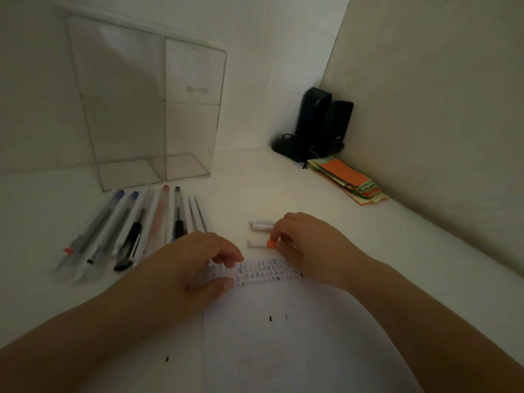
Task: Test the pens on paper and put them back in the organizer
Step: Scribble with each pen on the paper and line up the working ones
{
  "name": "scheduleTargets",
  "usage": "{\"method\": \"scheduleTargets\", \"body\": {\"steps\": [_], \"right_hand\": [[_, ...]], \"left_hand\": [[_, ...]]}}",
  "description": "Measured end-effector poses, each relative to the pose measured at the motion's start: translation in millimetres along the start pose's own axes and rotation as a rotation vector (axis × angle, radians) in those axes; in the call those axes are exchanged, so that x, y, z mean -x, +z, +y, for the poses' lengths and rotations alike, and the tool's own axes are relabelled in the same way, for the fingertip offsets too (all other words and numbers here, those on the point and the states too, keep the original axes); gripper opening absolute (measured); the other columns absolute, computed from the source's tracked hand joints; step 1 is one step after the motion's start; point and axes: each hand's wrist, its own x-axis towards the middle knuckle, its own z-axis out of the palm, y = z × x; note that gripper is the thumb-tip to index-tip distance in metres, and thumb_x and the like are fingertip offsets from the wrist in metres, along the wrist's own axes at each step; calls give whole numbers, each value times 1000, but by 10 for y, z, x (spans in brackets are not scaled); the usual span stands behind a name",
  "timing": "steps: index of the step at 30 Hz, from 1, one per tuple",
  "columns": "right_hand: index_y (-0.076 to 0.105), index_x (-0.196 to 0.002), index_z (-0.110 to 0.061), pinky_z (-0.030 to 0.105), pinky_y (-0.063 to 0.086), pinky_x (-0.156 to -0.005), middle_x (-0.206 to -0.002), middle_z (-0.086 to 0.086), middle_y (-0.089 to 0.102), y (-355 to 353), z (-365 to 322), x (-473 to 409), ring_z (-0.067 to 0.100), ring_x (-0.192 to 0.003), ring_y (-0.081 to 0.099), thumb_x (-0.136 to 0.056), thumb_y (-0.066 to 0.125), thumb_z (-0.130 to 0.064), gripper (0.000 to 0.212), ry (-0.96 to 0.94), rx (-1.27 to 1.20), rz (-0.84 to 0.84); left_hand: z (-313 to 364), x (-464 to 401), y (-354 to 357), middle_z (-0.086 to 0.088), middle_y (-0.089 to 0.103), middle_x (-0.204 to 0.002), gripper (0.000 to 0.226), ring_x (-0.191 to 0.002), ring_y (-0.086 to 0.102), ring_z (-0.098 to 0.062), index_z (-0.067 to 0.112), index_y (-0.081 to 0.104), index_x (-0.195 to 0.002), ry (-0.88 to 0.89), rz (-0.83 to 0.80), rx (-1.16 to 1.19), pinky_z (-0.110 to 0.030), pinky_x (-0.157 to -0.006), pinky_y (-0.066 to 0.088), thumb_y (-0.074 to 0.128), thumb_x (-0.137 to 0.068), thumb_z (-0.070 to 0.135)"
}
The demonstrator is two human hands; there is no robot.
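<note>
Pinching orange cap (271,244), right fingers (279,232).

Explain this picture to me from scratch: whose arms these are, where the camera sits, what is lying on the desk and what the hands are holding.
There is no machine here. A person wears a wide-angle camera on the head, so you look down along their own two bare arms. The left hand rests with curled fingers on the edge of a white sheet of paper that has rows of small printed marks. The right hand pinches a small white tube with an orange end; what it is exactly is too blurred to tell. Two more small white tubes lie just beyond. To the left a row of pens lies on the white desk. Behind them stands an empty clear organizer. In the far corner are dark speakers and a stack of coloured paper slips.
</note>
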Motion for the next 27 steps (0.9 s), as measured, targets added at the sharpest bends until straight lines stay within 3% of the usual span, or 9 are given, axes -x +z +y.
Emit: {"method": "scheduleTargets", "body": {"steps": [4, 7, 12, 14, 19, 21, 23, 25, 27], "right_hand": [[57, -112, -24, 26, 36, -79, -109, -2, 57, -60, -127, 50, 17, -96, 51, -96, 43, -22, 21, -122, 109, 71], [62, -106, -21, 23, 42, -65, -100, -1, 58, -216, -332, 188, 16, -80, 56, -93, 41, -26, 25, -186, -38, 151], [62, -102, -22, 15, 42, -55, -89, -8, 57, -191, -542, 357, 3, -66, 53, -91, 40, -33, 27, -245, -180, 247], [57, -102, -29, 10, 42, -58, -84, -18, 53, -145, -492, 385, -1, -71, 51, -88, 42, -39, 23, -184, -185, 304], [69, -95, -34, 9, 41, -58, -72, -28, 56, -127, -301, 419, 1, -74, 54, -81, 51, -50, 28, -23, -259, 347], [72, -86, -35, 7, 41, -59, -67, -25, 64, -125, -341, 426, 1, -69, 59, -74, 68, -47, 17, 2, -462, 355], [73, -74, -33, 10, 43, -52, -65, -10, 70, -128, -377, 424, 6, -56, 60, -62, 78, -41, 15, 23, -895, 339], [74, -69, -24, 17, 46, -48, -59, 1, 67, -122, -364, 428, 9, -50, 57, -58, 79, -35, 17, 16, -1371, 231], [73, -74, -19, 20, 48, -51, -64, 2, 67, -81, -363, 429, 11, -56, 60, -64, 74, -36, 20, -37, -1537, 94]], "left_hand": [[-14, -17, 42, 32, 45, -97, 29, -103, 41, 7, 49, 40, -101, 35, 40, -62, -8, -74, 39, 39, -73, 56], [3, -14, 40, 35, 38, -97, 37, -100, 39, 15, 46, 38, -110, 41, 100, -87, -4, -69, 34, 34, -74, 58], [89, 3, 22, 15, 59, -77, 31, -74, 47, -1, 25, 59, -96, 129, 114, -189, -9, -61, 34, 36, -86, 44], [89, 14, -20, 12, 61, -70, 36, -63, 51, 0, 24, 61, -90, 131, 104, -247, -11, -51, 33, 31, -90, 43], [21, -2, -45, 8, 65, -82, 36, -68, 61, -10, 22, 61, -102, 112, 77, -359, -26, -56, 52, 29, -91, 36], [61, -5, 2, 8, 65, -82, 35, -69, 61, -9, 23, 58, -103, 114, 50, -344, -25, -56, 53, 28, -91, 35], [134, -10, 24, 12, 60, -81, 33, -68, 57, -4, 26, 53, -100, 88, 19, -228, -18, -58, 47, 25, -91, 40], [168, -24, 31, 16, 54, -75, 37, -67, 53, -4, 30, 48, -98, 63, 19, -116, -14, -58, 40, 18, -89, 49], [186, -27, 53, 12, 55, -72, 34, -68, 53, -7, 33, 45, -96, 105, 16, -105, -16, -56, 39, 17, -89, 51]]}}
